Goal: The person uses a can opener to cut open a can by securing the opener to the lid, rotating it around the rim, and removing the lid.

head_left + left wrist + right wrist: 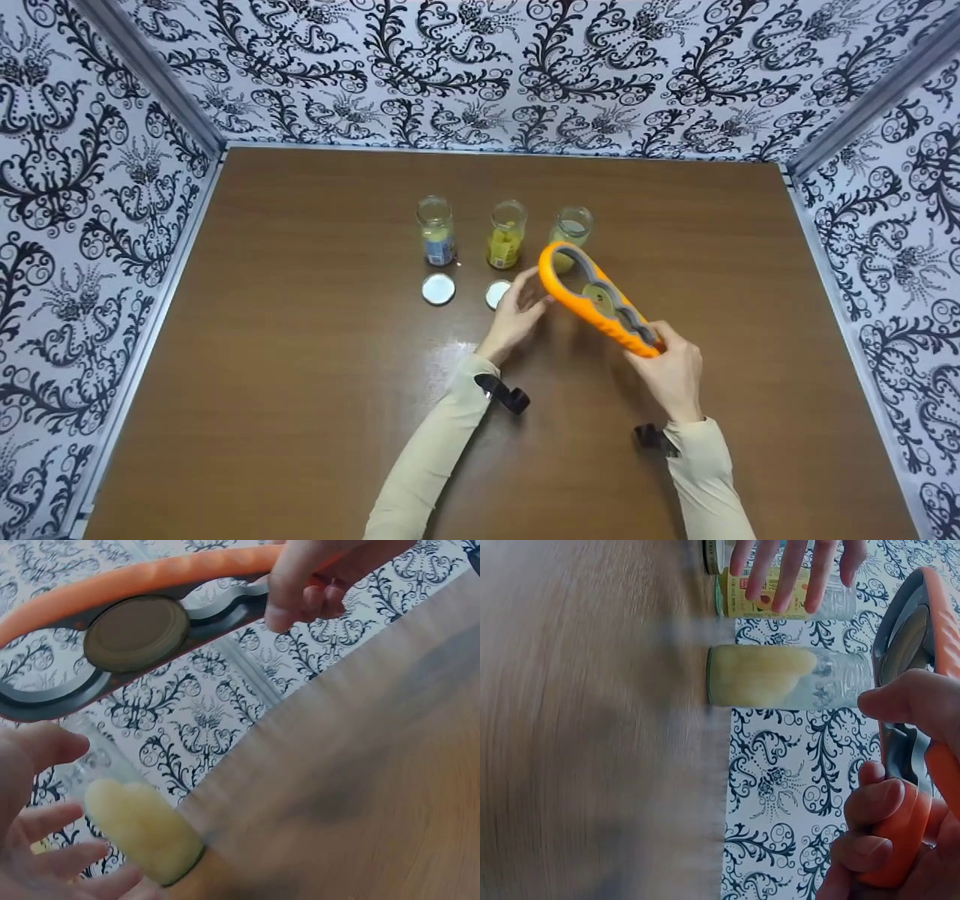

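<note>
Your right hand clenches the orange jar opener, a lid caught in it.
Your left hand is released, fingers spread, at the opener's 9 o'clock.

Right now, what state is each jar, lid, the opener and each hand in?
Left jar: open, upright.
Middle jar: open, upright.
Right jar: open, upright.
Two lids: off, flat on table.
Third lid: caught in jar opener.
Right hand: grips opener handle.
Left hand: open, holding nothing.
</note>
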A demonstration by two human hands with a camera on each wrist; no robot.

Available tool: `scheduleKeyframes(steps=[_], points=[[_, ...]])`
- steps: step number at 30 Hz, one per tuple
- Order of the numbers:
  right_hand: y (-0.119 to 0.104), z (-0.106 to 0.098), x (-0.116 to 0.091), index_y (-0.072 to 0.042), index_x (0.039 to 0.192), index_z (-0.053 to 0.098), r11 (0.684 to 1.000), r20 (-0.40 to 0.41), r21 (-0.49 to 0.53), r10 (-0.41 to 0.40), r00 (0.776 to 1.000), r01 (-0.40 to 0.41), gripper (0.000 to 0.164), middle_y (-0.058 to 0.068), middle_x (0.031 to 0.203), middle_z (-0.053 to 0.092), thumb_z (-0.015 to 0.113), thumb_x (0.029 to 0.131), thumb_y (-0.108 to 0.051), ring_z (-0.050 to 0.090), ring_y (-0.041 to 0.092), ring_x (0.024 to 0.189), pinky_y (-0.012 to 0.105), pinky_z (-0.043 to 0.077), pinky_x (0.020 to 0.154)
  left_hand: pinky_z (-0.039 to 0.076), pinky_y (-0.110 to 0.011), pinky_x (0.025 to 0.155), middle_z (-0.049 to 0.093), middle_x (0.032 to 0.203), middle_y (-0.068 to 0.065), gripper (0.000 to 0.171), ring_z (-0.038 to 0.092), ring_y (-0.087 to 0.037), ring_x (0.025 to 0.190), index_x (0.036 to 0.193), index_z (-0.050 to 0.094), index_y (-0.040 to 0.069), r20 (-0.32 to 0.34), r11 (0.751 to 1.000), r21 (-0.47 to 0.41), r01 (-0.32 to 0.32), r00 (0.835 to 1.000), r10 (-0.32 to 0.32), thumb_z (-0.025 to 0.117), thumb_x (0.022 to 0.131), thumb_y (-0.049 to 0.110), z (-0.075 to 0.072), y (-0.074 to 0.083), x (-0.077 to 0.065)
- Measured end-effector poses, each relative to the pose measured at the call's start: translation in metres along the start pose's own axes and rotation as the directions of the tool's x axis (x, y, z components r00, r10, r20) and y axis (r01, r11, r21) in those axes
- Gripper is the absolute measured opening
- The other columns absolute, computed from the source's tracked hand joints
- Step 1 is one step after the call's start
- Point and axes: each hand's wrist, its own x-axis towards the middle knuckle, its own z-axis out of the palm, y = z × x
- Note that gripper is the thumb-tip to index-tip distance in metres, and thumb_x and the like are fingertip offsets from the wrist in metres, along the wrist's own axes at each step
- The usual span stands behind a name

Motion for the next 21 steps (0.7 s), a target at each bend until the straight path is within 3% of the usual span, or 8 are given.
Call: scheduleKeyframes(steps=[4,8,11,14,16,21], points=[[-0.001,0.003,0.0,-0.006,0.087,0.069,1.0,0.006,0.007,-0.025,1.0,0.025,0.026,0.005,0.067,0.062,0.081,0.063,-0.005,0.051,0.024,0.057,0.038,0.036,0.054,0.039,-0.037,0.103,0.043,0.137,-0.033,0.045,0.043,-0.041,0.128,0.135,0.039,-0.016,0.078,0.994,-0.1,0.045,0.996,-0.038,0.046,0.091,-0.013,-0.003,-0.001,-0.001],[-0.002,0.007,0.0,-0.007,0.085,0.068,0.999,0.019,0.01,-0.047,0.999,0.047,0.027,0.006,0.068,0.06,0.082,0.062,-0.004,0.05,0.026,0.059,0.04,0.036,0.056,0.039,-0.032,0.102,0.047,0.139,-0.024,0.04,0.044,-0.033,0.129,0.136,0.045,-0.01,0.118,0.989,-0.081,0.125,0.986,-0.115,0.048,0.096,-0.003,-0.004,0.0,-0.002],[-0.002,0.009,0.0,-0.007,0.087,0.069,0.998,0.03,0.015,-0.062,0.998,0.062,0.029,0.008,0.071,0.062,0.083,0.061,-0.004,0.052,0.027,0.061,0.041,0.037,0.057,0.043,-0.032,0.096,0.051,0.137,-0.02,0.038,0.052,-0.025,0.12,0.136,0.048,-0.007,0.151,0.97,-0.143,0.199,0.972,-0.178,0.048,0.099,0.005,-0.003,0.001,-0.003],[-0.003,0.011,0.0,-0.006,0.088,0.069,0.997,0.038,0.017,-0.074,0.997,0.073,0.03,0.009,0.073,0.063,0.084,0.062,-0.005,0.054,0.028,0.063,0.042,0.036,0.059,0.046,-0.032,0.089,0.052,0.136,-0.018,0.038,0.058,-0.02,0.108,0.135,0.048,-0.007,0.191,0.917,-0.29,0.275,0.955,-0.226,0.047,0.101,0.01,-0.001,0.001,-0.005],[-0.003,0.012,0.0,-0.006,0.088,0.069,0.997,0.044,0.016,-0.079,0.996,0.078,0.03,0.008,0.074,0.063,0.084,0.062,-0.005,0.054,0.029,0.064,0.042,0.036,0.059,0.046,-0.03,0.083,0.055,0.132,-0.016,0.039,0.059,-0.018,0.1,0.136,0.046,-0.009,0.214,0.867,-0.38,0.322,0.943,-0.256,0.044,0.102,0.011,0.001,0.001,-0.007],[-0.006,0.015,0.0,-0.006,0.089,0.069,0.997,0.069,0.011,-0.082,0.994,0.081,0.031,0.008,0.078,0.064,0.084,0.062,-0.006,0.055,0.03,0.069,0.043,0.038,0.062,0.046,-0.032,0.082,0.058,0.111,-0.006,0.037,0.058,-0.016,0.091,0.134,0.044,-0.008,0.268,0.757,-0.511,0.408,0.912,-0.311,0.037,0.104,0.012,0.003,0.004,-0.009]])
